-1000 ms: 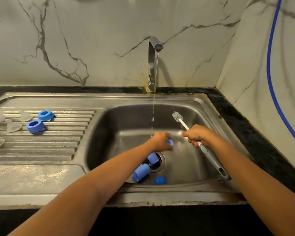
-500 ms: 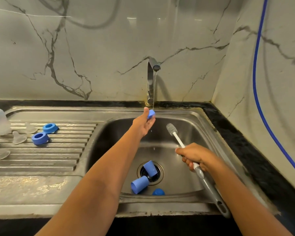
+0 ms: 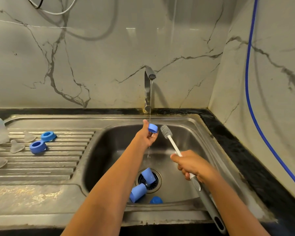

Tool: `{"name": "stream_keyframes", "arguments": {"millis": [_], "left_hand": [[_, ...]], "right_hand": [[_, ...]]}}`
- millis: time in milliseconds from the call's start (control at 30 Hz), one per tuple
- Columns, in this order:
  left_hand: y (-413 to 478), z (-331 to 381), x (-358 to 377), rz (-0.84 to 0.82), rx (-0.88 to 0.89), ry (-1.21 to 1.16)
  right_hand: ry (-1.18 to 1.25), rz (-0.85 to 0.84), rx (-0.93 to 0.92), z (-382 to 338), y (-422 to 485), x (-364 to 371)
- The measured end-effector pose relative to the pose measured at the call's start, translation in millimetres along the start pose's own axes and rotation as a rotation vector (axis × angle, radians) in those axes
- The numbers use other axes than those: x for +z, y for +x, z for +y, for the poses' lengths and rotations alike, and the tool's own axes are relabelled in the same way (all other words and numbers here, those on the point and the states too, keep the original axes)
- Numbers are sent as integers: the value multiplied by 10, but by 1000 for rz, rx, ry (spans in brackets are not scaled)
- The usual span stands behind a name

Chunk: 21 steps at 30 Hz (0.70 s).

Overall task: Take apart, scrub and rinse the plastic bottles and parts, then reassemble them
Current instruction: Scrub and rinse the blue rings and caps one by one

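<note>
Left hand point(image 3: 146, 137) pinching blue cap point(image 3: 152, 128) under tap stream, right hand point(image 3: 192, 165) gripping bottle brush point(image 3: 170, 140) over sink point(image 3: 211, 150)

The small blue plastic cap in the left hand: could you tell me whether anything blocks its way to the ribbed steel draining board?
Nothing visible does. From the small blue plastic cap, held by the left hand, the way left over the sink rim to the ribbed steel draining board is open; the white-handled brush is on its right.
</note>
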<state>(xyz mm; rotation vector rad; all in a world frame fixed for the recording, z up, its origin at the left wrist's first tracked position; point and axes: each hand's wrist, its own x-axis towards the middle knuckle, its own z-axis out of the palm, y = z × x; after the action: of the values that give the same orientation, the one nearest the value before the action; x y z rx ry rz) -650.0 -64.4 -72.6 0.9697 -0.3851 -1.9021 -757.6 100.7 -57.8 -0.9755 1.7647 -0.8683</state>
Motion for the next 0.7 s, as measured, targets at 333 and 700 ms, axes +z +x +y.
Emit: {"name": "stream_keyframes", "arguments": {"millis": [333,700], "left_hand": [[-204,-27,-100,8,0,-7],[-514,-320,-370,-7,44,75]], "right_hand": [[-66,-40,45,-19,-29,77],[-119,-93,23,-27,-70,140]]}}
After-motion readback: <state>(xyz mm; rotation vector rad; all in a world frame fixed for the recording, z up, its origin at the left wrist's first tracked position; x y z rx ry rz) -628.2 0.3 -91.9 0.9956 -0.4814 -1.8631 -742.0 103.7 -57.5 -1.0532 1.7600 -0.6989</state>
